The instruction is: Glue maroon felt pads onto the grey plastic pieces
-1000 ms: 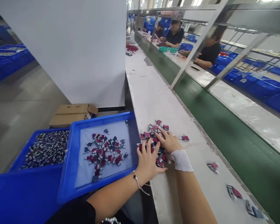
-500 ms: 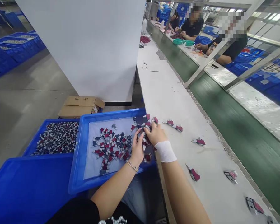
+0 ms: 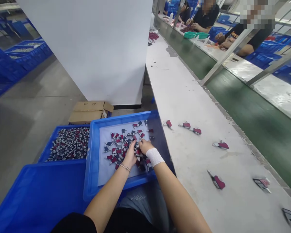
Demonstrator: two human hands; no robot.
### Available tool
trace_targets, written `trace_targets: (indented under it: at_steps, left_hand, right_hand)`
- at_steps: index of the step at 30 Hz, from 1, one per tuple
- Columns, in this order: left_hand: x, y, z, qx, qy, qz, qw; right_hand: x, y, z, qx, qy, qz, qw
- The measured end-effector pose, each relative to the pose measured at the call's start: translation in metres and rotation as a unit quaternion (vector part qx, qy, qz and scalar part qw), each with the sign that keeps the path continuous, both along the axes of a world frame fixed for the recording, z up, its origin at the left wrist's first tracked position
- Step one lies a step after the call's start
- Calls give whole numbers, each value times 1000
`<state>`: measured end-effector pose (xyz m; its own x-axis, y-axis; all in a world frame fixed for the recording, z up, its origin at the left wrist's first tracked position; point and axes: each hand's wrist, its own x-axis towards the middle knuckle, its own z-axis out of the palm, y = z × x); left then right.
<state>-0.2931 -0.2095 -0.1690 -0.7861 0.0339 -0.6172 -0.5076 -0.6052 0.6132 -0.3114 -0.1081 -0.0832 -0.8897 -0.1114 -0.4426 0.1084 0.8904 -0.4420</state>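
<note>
Both hands are in a blue tray (image 3: pixel 87 174) lined with a white sheet. Small maroon and dark-grey pieces with pale metal-looking ends (image 3: pixel 116 150) lie scattered across it. My left hand (image 3: pixel 130 156), a bracelet at its wrist, curves round the left side of a cluster of these pieces. My right hand (image 3: pixel 145 147), with a white wrist band (image 3: pixel 155 157), bends its fingers over the same cluster from the right. Several pieces show between the two hands; fingers hide the rest.
More pieces, such as one maroon piece (image 3: pixel 217 182), lie on the white table (image 3: pixel 184 97) at right. A green conveyor belt (image 3: pixel 252 106) runs beyond. Left are a full blue bin (image 3: pixel 47 147), another blue tray (image 3: pixel 46 194) and a cardboard box (image 3: pixel 87 111). Co-workers sit across the belt.
Both hands have moved left and down from the table edge into the tray, with the cluster of pieces between them. The pieces at the table edge are now inside the tray. The view has shifted slightly.
</note>
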Motion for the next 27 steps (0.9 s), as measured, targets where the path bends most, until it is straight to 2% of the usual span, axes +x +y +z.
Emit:
trace_targets:
  at_steps: [4,6,8,10,12,14,15,17,19,21,23,24,26,27]
  left_hand:
    - [-4,-30,-5,-97,3,-55,994]
    - [-2,-50,-3,-163,15,-78,983]
    - [1,-68,-2,-247,37,-110,962]
    - [3,-75,-2,-342,77,-152,924]
    - [3,-71,-5,-429,136,-201,870]
    - [-1,-55,-10,-490,201,-256,809]
    - [-4,-45,-12,-510,231,-283,779]
    - [-11,-24,-17,-538,283,-327,724]
    - [-19,-5,-19,-559,325,-350,678]
    - [-28,11,-18,-578,355,-352,645]
    - [-39,23,-13,-594,372,-342,627]
    - [-45,29,-8,-608,370,-322,625]
    - [-57,43,10,-631,372,-269,626]
    - [-63,53,23,-634,392,-244,620]
  right_hand:
    - [-5,6,-8,-56,-24,-56,997]
    - [1,9,-1,-90,-15,-79,993]
    - [21,17,16,-130,3,-93,987]
    - [57,38,42,-173,25,-99,980]
    - [108,74,67,-196,36,-122,972]
    - [169,121,84,-175,43,-193,964]
    - [202,144,87,-138,45,-257,955]
    - [269,183,84,62,46,-412,908]
    - [331,203,73,163,42,-517,839]
    - [377,205,57,230,25,-608,759]
    - [401,200,42,266,15,-663,700]
    - [404,198,34,273,15,-676,684]
    - [399,198,24,279,20,-689,669]
    - [393,201,21,278,24,-688,670]
